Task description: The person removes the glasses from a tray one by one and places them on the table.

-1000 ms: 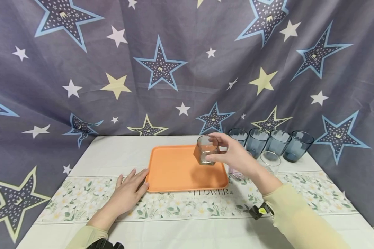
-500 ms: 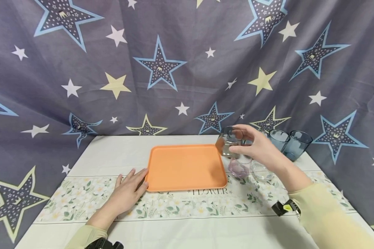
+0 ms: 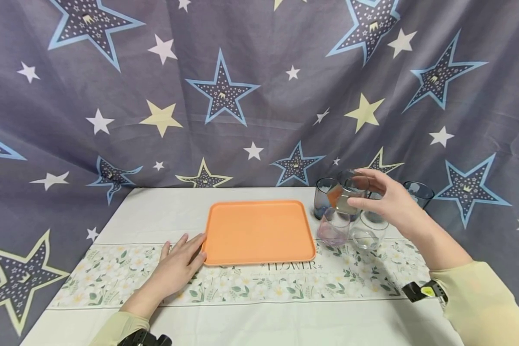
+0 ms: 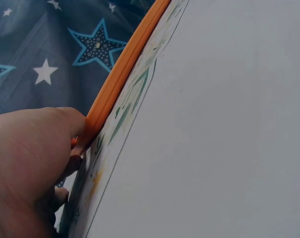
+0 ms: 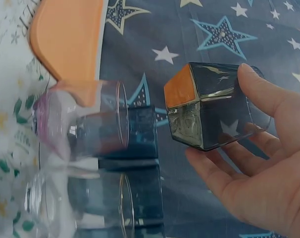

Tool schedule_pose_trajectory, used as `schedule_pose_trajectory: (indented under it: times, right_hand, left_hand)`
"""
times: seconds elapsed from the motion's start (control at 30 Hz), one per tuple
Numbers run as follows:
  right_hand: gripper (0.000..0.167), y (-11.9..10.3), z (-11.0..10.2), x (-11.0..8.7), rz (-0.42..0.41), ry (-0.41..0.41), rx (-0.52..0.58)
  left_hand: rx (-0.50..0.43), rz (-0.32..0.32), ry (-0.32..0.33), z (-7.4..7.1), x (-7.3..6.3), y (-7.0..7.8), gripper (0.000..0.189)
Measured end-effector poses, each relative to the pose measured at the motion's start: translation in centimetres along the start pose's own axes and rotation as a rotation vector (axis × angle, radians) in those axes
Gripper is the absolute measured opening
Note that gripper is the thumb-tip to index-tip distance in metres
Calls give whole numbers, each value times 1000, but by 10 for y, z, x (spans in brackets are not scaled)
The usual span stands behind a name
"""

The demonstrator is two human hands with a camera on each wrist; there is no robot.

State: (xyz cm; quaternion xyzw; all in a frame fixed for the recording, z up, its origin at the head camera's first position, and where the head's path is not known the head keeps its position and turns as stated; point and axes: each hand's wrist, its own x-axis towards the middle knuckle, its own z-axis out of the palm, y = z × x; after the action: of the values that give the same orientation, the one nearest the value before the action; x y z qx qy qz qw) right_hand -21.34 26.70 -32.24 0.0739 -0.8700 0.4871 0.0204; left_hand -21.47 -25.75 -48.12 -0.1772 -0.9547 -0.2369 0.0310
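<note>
My right hand [image 3: 391,202] holds a smoky grey drinking glass [image 5: 219,106] between thumb and fingers. Held in the air, this glass is tilted in the right wrist view and shows its squarish base. Below it stand a pink-tinted glass [image 3: 333,233] and a clear glass [image 3: 366,238]. Blue glasses [image 3: 322,202] form a row behind them, partly covered by the hand and the held glass. My left hand [image 3: 175,269] lies at the left end of an orange tray [image 3: 259,233], its extended fingers touching the rim. The left wrist view shows the thumb against the tray's edge [image 4: 115,79].
A white tablecloth [image 3: 242,322] with a floral band covers the table. The tray sits left of the glasses. A dark curtain with stars [image 3: 259,96] hangs right behind the table's far edge. The rightmost blue glass [image 3: 419,192] stands near the table's right side.
My right hand has carried the grey glass from above the tray to the right, over the other glasses. The left hand and the tray have stayed in place.
</note>
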Motion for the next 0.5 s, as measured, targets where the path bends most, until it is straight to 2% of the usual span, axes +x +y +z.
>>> schedule_pose_trajectory:
  times: [0.23,0.5]
  right_hand:
    - [87,10,-18,-7,-1,46,-80]
    - [91,26,-37,-17,28,87,-83]
  left_hand:
    - [2,-1,1,0,0,-1,59]
    - [-3,-1,-3,-1,0,0,59]
